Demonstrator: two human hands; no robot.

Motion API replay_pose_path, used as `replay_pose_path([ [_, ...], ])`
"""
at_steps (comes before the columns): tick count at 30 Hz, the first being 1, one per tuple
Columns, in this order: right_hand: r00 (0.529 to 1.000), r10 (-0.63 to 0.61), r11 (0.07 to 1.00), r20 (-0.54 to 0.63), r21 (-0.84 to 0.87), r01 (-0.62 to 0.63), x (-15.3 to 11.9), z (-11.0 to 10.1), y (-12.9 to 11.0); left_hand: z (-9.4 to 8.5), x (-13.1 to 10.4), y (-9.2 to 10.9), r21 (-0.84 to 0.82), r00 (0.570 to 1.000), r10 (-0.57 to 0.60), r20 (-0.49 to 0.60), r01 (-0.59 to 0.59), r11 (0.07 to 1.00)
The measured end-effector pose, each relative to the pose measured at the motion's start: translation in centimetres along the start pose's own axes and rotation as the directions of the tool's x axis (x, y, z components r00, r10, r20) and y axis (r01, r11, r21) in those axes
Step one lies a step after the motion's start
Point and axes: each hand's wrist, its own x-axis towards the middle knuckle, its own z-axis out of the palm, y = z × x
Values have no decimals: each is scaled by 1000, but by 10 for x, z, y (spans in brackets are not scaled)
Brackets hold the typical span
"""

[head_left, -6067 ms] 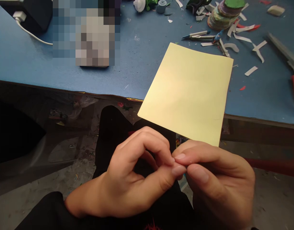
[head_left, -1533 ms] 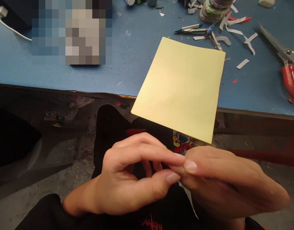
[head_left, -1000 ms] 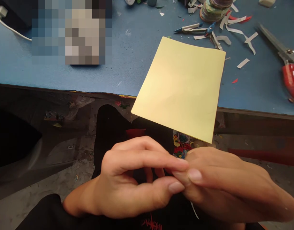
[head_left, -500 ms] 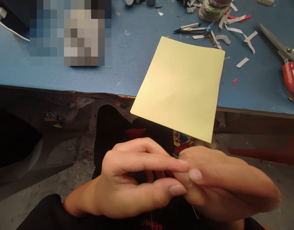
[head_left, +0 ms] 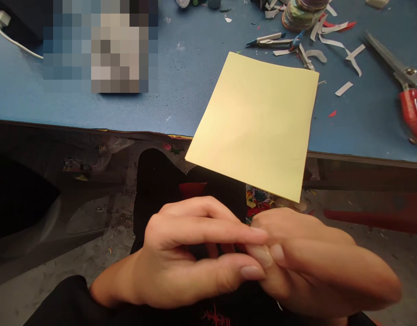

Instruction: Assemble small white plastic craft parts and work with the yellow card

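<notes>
In front of my lap, my left hand [head_left: 194,253] and my right hand [head_left: 317,262] meet at the fingertips. The left thumb and index finger close around a fingertip of the right hand. My right hand is curled, with its thumb bent in against its own fingers. Anything pinched between them is too small or too hidden to name. A thin white sliver [head_left: 279,306] shows just under the right hand. Beyond the hands, a yellow sheet of paper [head_left: 259,122] lies on the blue table [head_left: 181,99], its near part sticking out past the edge.
Red-handled scissors [head_left: 412,104] lie at the right. A drawing compass [head_left: 289,43], white paper strips [head_left: 344,88] and a jar [head_left: 305,13] are at the back. A white cable [head_left: 18,45] and a blurred-out object [head_left: 116,54] stand at the left. Colourful scraps [head_left: 257,201] lie below the table.
My right hand has turned slightly, its thumb side shifting a little right and down. Less of the white sliver shows under it. My left hand and the yellow paper have hardly moved.
</notes>
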Motion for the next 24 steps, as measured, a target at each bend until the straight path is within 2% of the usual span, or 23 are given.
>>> replay_pose_path([
  [5,997,11,997,-79,80,-5,1,-1,1,0,1,0,-1,1000,23,-19,-23,1000],
  [8,1000,5,989,-11,149,-3,3,-4,0,0,0,0,18,999,28,-23,-28,999],
  [14,988,22,995,153,93,-37,-2,-23,5,-1,4,1,87,996,88,-18,-86,992],
  [17,966,-1,996,257,86,-21,2,-32,5,-5,10,10,226,989,144,32,-147,963],
  [21,953,-12,995,301,-88,40,17,-38,-1,-13,14,29,514,976,160,146,-213,831],
  [24,951,-83,981,299,-145,131,28,-41,-10,-12,10,38,571,986,138,96,-168,804],
])
